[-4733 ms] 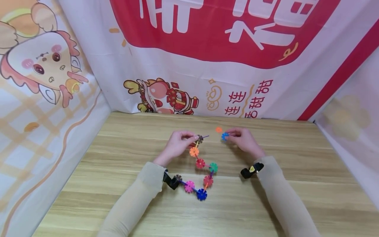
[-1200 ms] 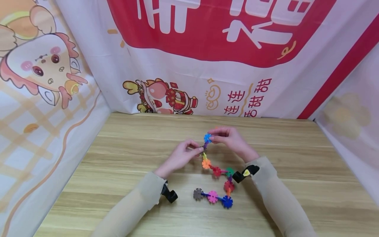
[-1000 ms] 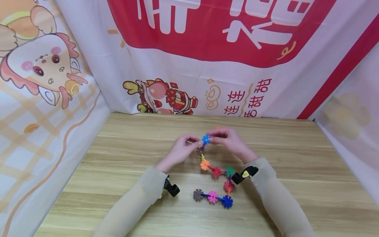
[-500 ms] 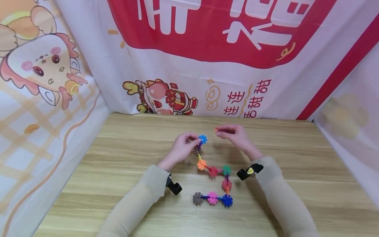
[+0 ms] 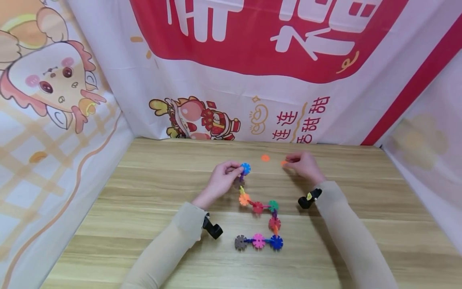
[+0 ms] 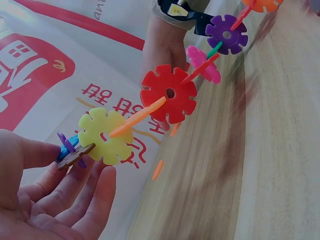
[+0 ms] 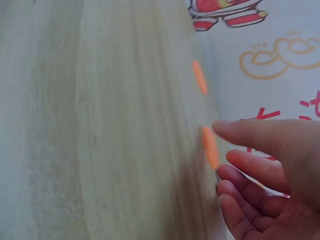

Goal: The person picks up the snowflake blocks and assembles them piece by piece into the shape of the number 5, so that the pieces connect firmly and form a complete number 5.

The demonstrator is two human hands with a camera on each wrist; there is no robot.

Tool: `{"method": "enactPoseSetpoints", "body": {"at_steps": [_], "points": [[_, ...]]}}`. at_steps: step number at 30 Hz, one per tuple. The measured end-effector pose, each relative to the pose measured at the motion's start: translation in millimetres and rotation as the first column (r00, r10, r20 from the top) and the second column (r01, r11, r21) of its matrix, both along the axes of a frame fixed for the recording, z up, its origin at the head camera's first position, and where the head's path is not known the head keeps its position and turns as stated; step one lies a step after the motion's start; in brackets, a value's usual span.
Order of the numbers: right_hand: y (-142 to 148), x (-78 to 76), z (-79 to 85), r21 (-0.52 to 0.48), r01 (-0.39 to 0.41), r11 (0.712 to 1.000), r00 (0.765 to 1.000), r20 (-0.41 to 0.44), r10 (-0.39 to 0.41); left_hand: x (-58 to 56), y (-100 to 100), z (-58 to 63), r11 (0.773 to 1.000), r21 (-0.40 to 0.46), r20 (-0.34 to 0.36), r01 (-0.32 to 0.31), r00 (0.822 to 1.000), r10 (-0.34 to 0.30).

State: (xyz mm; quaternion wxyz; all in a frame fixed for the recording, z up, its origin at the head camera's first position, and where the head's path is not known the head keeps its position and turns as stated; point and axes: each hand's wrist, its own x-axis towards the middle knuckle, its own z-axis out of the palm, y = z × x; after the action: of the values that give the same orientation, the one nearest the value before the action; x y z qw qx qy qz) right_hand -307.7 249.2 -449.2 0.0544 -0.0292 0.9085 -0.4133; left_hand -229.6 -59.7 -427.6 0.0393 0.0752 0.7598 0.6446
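A chain of notched plastic snowflake discs (image 5: 257, 208), in many colours, runs in a zigzag over the table. My left hand (image 5: 221, 178) pinches its far end by the light blue disc (image 5: 246, 169). In the left wrist view, thumb and fingers meet at the blue, purple and brown discs, beside a yellow disc (image 6: 105, 136) and a red disc (image 6: 169, 94). At the back right, my right hand (image 5: 304, 165) reaches down to a loose orange disc (image 5: 284, 163). In the right wrist view that orange disc (image 7: 210, 148) lies at the thumb tip, with thumb and index finger apart.
Another loose orange disc (image 5: 265, 158) lies flat near the back edge of the wooden table (image 5: 162, 180). The chain's near end is a grey-brown disc (image 5: 240, 242). A printed cloth (image 5: 202, 88) hangs behind the table and along its sides.
The right hand brought the light blue disc to the chain and let go; it now joins the end. That hand has since moved right, past one orange disc to another. The left hand keeps its hold.
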Motion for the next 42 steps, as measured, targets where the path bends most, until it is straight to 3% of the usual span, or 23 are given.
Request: {"method": "enactPoseSetpoints", "body": {"at_steps": [5, 12, 18, 23, 30, 35, 42], "points": [[0.8, -4.4, -4.2, 0.063, 0.014, 0.998, 1.0, 0.002, -0.014, 1.3, 0.3, -0.2, 1.0, 0.003, -0.007, 0.012, 1.0, -0.012], [1.2, -5.9, -5.5, 0.049, 0.003, 0.999, 0.999, 0.032, -0.005, 1.3, 0.0, 0.1, 1.0, -0.025, -0.009, -0.002, 1.0, 0.002], [-4.0, 1.3, -2.8, -0.091, -0.049, 0.995, 0.999, 0.011, 0.05, 1.0, 1.6, 0.9, 0.999, -0.032, -0.025, -0.001, 1.0, 0.0], [-20.7, 12.5, 14.6, -0.173, -0.098, 0.98, 0.995, -0.031, 0.093, 0.9, 1.8, 0.5, 0.999, -0.036, -0.036, -0.011, 0.999, 0.01], [-48.5, 33.1, 35.9, -0.297, -0.206, 0.932, 0.978, -0.092, 0.187, -0.2, 2.4, 0.2, 0.999, -0.045, -0.035, -0.018, 0.999, 0.017], [-63.6, 42.4, 37.0, -0.38, -0.267, 0.886, 0.963, -0.151, 0.225, -0.2, 2.1, 1.2, 0.999, -0.04, -0.019, -0.009, 1.0, 0.008], [-74.9, 49.5, 34.7, -0.441, -0.294, 0.848, 0.953, -0.198, 0.228, 0.8, 1.1, 3.6, 1.0, -0.024, 0.01, 0.013, 1.0, -0.013]]}}
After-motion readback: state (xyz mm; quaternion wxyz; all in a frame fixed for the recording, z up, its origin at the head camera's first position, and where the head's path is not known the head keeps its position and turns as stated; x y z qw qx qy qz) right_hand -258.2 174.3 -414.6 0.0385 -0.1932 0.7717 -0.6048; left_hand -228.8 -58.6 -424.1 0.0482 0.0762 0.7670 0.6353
